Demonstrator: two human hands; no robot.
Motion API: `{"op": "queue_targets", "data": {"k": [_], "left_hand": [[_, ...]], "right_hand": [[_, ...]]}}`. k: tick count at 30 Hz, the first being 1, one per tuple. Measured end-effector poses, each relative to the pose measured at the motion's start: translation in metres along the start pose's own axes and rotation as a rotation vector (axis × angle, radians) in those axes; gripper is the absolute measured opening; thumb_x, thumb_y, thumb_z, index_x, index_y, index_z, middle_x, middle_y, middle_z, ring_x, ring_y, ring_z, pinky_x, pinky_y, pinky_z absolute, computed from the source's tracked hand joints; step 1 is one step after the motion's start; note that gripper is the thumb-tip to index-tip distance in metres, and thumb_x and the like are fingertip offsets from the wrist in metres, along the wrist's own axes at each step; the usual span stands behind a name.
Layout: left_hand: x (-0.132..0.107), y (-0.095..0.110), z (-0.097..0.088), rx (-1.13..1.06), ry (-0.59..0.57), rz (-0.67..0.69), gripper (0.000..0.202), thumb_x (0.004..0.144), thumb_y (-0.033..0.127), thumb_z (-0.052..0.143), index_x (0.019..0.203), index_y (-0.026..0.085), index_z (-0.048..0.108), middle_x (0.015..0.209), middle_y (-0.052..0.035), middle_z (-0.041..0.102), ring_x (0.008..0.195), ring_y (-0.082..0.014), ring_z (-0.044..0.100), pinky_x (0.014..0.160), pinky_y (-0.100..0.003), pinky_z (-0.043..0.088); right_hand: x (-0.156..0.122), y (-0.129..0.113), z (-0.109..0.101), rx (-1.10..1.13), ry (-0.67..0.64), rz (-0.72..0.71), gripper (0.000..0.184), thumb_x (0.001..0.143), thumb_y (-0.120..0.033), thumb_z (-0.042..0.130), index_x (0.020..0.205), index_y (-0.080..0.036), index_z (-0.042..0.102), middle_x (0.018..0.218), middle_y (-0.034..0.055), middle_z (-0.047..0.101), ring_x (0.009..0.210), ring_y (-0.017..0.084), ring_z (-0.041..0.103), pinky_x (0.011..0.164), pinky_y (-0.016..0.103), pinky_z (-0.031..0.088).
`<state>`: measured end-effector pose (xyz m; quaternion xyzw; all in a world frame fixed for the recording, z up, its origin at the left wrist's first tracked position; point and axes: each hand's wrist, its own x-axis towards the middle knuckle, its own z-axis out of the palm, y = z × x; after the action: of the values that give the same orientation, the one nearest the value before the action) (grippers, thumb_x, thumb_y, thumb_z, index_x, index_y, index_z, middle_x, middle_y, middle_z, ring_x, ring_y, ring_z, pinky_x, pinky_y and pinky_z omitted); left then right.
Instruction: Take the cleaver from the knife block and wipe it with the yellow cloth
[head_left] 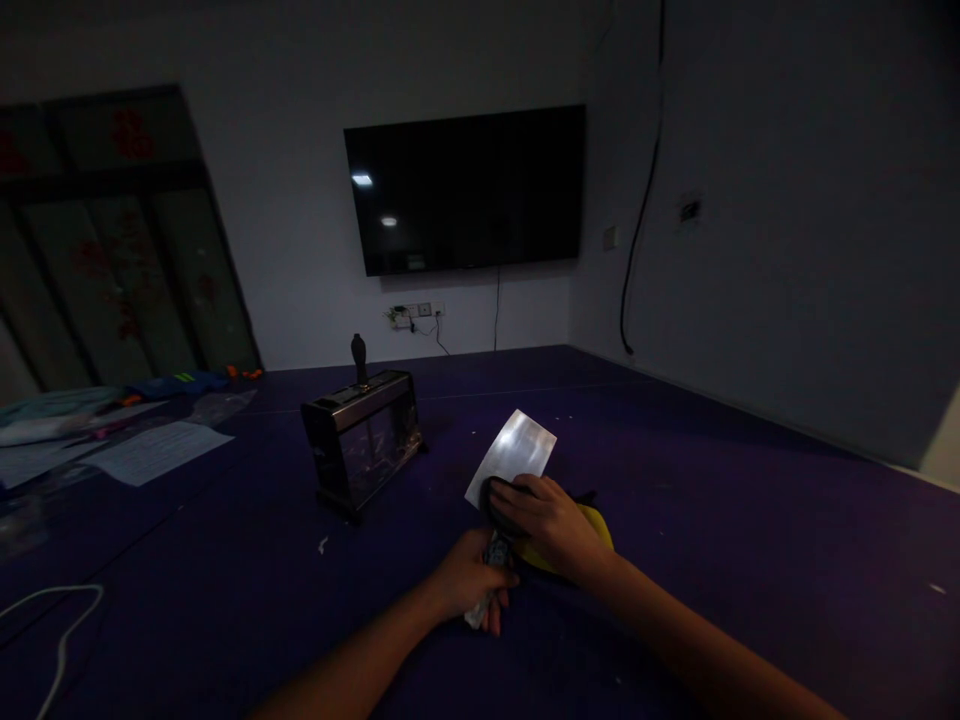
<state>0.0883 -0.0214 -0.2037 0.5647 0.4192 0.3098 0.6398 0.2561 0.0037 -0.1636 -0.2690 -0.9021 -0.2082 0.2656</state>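
Note:
A shiny flat metal tray (514, 450) lies tilted on the purple tabletop (675, 470), near the middle. My left hand (469, 580) is closed on the tray's near end. My right hand (551, 525) presses a dark and yellow cloth (596, 525) against the tray, fingers curled over it. A toaster (364, 440) with a black lever stands just left of and beyond the tray, untouched.
Papers (154, 450) and coloured items lie at the far left of the tabletop. A white cable (64, 625) loops at the near left edge. A dark wall-mounted screen (469, 190) hangs on the far wall, above sockets. A patterned cabinet (112, 240) stands at left.

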Motion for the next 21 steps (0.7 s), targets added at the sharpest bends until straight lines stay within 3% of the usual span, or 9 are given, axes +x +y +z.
{"op": "queue_targets", "data": {"k": [6,11,16,21], "left_hand": [[0.001,-0.003,0.0,0.012,0.013,0.014,0.023,0.057,0.029,0.063,0.055,0.012,0.047,0.039,0.0,0.049,0.03,-0.0141,0.05,0.029,-0.021,0.036],[0.001,-0.003,0.0,0.016,0.001,0.005,0.021,0.057,0.027,0.062,0.062,0.013,0.046,0.041,0.0012,0.051,0.03,-0.0139,0.05,0.028,-0.02,0.036],[-0.003,0.003,-0.001,0.042,-0.029,-0.007,0.033,0.059,0.022,0.061,0.085,0.016,0.041,0.046,0.0058,0.053,0.03,-0.0144,0.05,0.029,-0.02,0.037],[-0.008,0.008,-0.002,0.083,-0.075,-0.03,0.034,0.062,0.024,0.062,0.087,0.017,0.04,0.049,0.0058,0.053,0.031,-0.0135,0.051,0.029,-0.018,0.036]], "right_hand": [[0.002,-0.005,0.001,0.05,-0.02,-0.092,0.034,0.086,-0.022,0.048,0.119,-0.02,0.055,0.122,0.0066,0.057,0.104,0.023,0.049,0.08,0.036,0.044],[0.002,0.0,0.0,0.059,-0.013,-0.116,0.035,0.084,-0.021,0.049,0.119,-0.02,0.056,0.122,0.0045,0.057,0.103,0.023,0.049,0.08,0.035,0.044],[-0.001,0.015,0.001,-0.012,0.056,0.04,0.049,0.077,-0.002,0.04,0.119,-0.022,0.056,0.123,0.0014,0.057,0.099,0.021,0.051,0.08,0.034,0.044],[-0.007,0.04,-0.001,-0.131,0.148,0.277,0.062,0.065,0.005,0.038,0.118,-0.021,0.058,0.122,0.0009,0.058,0.098,0.022,0.051,0.078,0.034,0.045]]}}
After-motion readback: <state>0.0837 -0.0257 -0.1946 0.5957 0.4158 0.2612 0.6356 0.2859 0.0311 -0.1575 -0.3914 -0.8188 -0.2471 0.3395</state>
